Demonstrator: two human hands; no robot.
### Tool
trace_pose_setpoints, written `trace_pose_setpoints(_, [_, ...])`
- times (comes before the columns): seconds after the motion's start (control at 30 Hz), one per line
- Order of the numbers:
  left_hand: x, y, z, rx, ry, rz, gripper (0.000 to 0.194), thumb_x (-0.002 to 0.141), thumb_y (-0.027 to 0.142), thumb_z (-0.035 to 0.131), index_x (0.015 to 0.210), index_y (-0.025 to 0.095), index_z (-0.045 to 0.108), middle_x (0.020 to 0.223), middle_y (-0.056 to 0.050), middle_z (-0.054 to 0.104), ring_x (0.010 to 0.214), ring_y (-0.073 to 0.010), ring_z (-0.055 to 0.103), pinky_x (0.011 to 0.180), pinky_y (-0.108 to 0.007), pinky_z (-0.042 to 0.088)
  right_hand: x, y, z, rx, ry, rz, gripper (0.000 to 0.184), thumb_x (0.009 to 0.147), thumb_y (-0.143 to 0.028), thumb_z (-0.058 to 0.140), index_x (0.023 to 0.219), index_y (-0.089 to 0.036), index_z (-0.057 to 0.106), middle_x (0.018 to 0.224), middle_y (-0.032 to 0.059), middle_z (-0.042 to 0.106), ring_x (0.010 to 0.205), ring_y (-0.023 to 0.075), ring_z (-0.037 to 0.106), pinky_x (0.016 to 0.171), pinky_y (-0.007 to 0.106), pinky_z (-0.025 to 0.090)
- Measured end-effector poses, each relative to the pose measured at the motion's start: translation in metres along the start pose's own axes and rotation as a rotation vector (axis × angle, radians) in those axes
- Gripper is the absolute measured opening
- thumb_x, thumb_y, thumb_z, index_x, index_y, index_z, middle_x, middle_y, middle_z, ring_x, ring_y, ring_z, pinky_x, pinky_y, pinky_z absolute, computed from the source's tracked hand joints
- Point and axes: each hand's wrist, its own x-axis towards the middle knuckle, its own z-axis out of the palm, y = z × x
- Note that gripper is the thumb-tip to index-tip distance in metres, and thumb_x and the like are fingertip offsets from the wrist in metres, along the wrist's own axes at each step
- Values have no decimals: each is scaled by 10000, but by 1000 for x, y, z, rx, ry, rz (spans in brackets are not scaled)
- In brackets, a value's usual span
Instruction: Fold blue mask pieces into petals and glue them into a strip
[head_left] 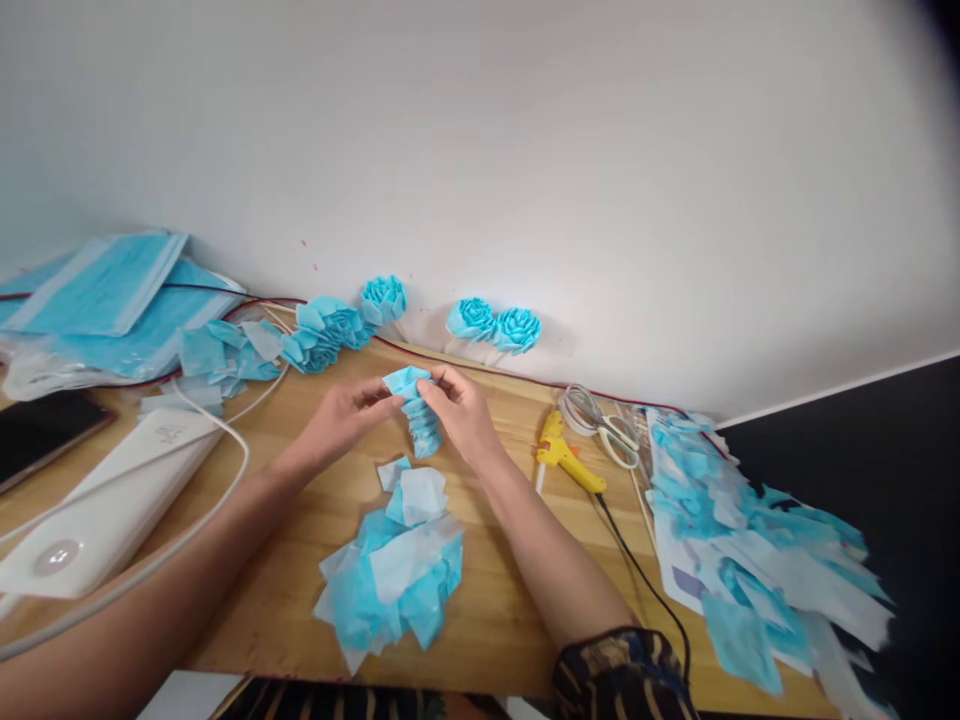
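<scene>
Both my hands meet above the middle of the table, pinching a small blue fabric piece (pixel 406 381) between thumbs and fingers. My left hand (pixel 346 412) grips its left side and my right hand (pixel 459 408) its right side. Just below the piece, a row of folded blue petals (pixel 425 432) lies between my hands, partly covered; whether it touches the piece I cannot tell. Nearer to me is a loose pile of blue and white fabric pieces (pixel 397 570). Several blue fabric flowers lean along the wall, among them one flower (pixel 383 300) and another flower (pixel 517 330).
To the right lie a yellow glue gun (pixel 570 455) with a black cord, scissors (pixel 619 440) and a heap of fabric scraps (pixel 750 540). On the left are blue face masks (pixel 101 285), a phone (pixel 45 430), a white power strip (pixel 112 500) and a looping white cable (pixel 244 455).
</scene>
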Motion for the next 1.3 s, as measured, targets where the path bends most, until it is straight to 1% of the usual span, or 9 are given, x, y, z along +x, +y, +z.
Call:
trace_pose_setpoints(0.13, [2, -5, 0, -40, 127, -34, 254, 779, 415, 678, 665, 189, 699, 683, -8, 694, 704, -199, 617, 703, -302, 464, 0, 2, -4, 35, -35, 9, 362, 877, -507, 583, 1071, -223, 697, 910, 19, 708, 806, 160, 645, 711, 260, 527])
trace_pose_setpoints(0.27, [4, -1, -1, -147, 151, -42, 260, 776, 407, 675, 633, 190, 679, 653, -19, 684, 671, -181, 593, 682, -295, 464, 2, 7, -11, 68, -91, -9, 422, 909, -525, 542, 1191, -241, 672, 1032, 36, 718, 940, 178, 659, 830, 298, 532])
trace_pose_setpoints(0.37, [4, -1, -1, -158, 130, -50, 266, 787, 417, 670, 662, 183, 682, 657, -25, 682, 654, -174, 579, 670, -293, 457, 3, 13, -11, 107, -145, 56, 406, 833, -513, 649, 1116, -226, 691, 944, 27, 723, 852, 174, 665, 749, 300, 552])
trace_pose_setpoints(0.57, [1, -3, 0, -135, 57, -13, 400, 896, 499, 539, 745, 172, 712, 765, -54, 712, 736, -188, 611, 704, -301, 465, 3, 20, -6, 84, -9, 56, 292, 788, -482, 688, 850, -197, 685, 722, -18, 653, 621, 105, 570, 567, 217, 477])
trace_pose_setpoints(0.67, [2, -4, 1, -93, 55, -79, 306, 809, 470, 667, 739, 179, 726, 751, -40, 720, 719, -187, 614, 708, -302, 467, 2, 19, -6, 85, -12, 71, 288, 793, -480, 688, 874, -204, 698, 715, -23, 651, 608, 100, 564, 555, 210, 470])
trace_pose_setpoints(0.87, [5, -11, -1, -306, 122, -150, 302, 766, 470, 705, 748, 170, 684, 742, -63, 727, 664, -194, 645, 661, -320, 498, 2, 18, -12, 56, -96, 66, 498, 878, -598, 541, 1193, -242, 691, 1097, 43, 729, 964, 199, 673, 767, 299, 566])
trace_pose_setpoints(0.97, [6, -13, -3, -399, 147, -197, 323, 757, 475, 717, 786, 159, 657, 767, -78, 733, 683, -203, 669, 655, -321, 501, 1, 19, -19, 59, -126, 100, 560, 886, -638, 498, 1226, -232, 678, 1121, 59, 729, 1029, 217, 674, 809, 323, 574])
trace_pose_setpoints(1.13, [7, -13, -2, -449, 147, -192, 297, 777, 456, 703, 799, 165, 650, 755, -67, 724, 702, -195, 671, 666, -310, 502, -4, 23, -26, 60, -218, 124, 462, 832, -504, 659, 1201, -226, 680, 1071, 32, 740, 1021, 204, 676, 906, 333, 544])
trace_pose_setpoints(1.3, [7, -15, 2, -402, 129, -191, 330, 787, 498, 671, 764, 170, 645, 760, -68, 710, 681, -194, 655, 668, -327, 509, -7, 35, -24, 87, -138, 93, 467, 768, -396, 729, 1200, -229, 664, 998, 27, 739, 903, 183, 685, 827, 310, 552])
